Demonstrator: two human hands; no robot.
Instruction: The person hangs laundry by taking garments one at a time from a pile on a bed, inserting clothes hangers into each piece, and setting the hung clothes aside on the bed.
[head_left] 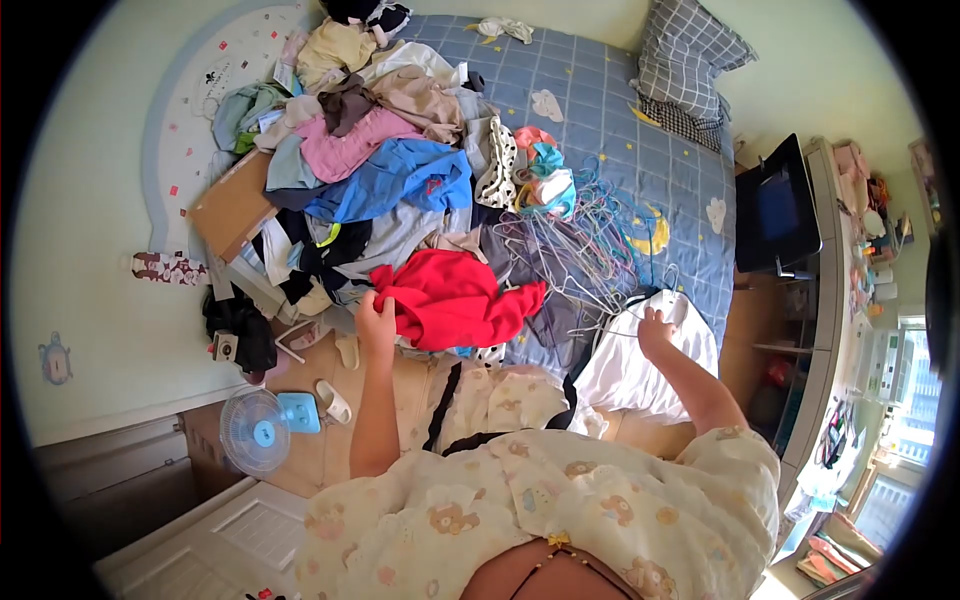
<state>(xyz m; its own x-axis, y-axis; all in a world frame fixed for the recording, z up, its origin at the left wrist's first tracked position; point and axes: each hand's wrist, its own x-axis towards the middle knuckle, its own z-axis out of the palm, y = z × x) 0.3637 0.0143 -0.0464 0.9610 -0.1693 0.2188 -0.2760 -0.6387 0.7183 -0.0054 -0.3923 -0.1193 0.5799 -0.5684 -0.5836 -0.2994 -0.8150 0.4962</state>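
My left hand (376, 324) is closed on the left edge of a red garment (455, 300), which lies bunched at the near side of the bed. Off to the right, my right hand (656, 335) has its fingers curled round what looks like a thin wire hanger (605, 331). That hand is over a white garment (640, 365) with dark trim, spread at the bed's near right edge. Between the hands lies a tangle of wire hangers (570, 250) in several colours, partly over dark grey clothing (550, 320).
A large clothes pile (370, 150) covers the bed's left side, with a cardboard box (232, 205) beside it. Plaid pillows (690, 55) lie on the blue bedspread (600, 90). A fan (255, 430) and slippers (333, 402) are on the floor. A monitor (780, 205) stands right.
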